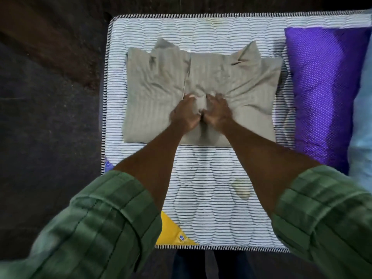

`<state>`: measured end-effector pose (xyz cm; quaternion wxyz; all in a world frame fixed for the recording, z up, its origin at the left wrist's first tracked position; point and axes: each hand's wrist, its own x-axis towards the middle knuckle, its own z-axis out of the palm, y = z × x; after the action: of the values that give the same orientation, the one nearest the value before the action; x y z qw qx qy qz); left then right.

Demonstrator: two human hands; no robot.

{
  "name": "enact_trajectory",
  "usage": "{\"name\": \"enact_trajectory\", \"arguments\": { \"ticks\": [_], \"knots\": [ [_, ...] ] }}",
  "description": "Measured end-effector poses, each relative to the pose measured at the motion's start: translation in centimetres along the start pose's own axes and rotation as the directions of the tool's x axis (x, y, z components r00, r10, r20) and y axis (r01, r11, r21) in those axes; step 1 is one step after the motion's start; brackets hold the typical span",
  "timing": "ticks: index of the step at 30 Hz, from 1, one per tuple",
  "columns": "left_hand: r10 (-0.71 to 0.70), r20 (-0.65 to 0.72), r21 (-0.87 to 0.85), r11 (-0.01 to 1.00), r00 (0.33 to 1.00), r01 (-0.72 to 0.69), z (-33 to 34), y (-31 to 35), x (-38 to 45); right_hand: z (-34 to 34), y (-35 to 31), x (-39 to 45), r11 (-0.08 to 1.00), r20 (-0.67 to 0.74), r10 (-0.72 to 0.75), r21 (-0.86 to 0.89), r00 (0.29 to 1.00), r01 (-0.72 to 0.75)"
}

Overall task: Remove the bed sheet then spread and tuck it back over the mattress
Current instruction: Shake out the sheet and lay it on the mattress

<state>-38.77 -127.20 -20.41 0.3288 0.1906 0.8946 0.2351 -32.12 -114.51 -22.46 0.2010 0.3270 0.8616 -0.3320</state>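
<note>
Both your hands, left [184, 115] and right [218, 113], gripped the folded sheet [153, 85] mid-mattress [201, 27], bare striped margins all around. A purple pillow [326, 87] lay right, partly cut off.

One head-worn view (wide-angle) looks steeply down from close above the mattress [211, 198], facing forward across it.
</note>
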Motion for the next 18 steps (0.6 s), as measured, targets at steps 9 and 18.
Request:
{"name": "enact_trajectory", "arguments": {
  "ticks": [9,18],
  "knots": [
    [-0.871,-0.392,-0.565,0.483,0.297,0.669,1.0,-5.9,-6.9,4.4,-1.0,-3.1,0.947,-0.247,-0.288,-0.214,0.925,0.238],
    [-0.875,0.126,-0.989,-0.071,0.468,0.133,0.6,-7.2,-6.7,6.7,-2.8,-2.4,0.971,-0.038,-0.141,-0.202,0.989,0.13]
  ]
}}
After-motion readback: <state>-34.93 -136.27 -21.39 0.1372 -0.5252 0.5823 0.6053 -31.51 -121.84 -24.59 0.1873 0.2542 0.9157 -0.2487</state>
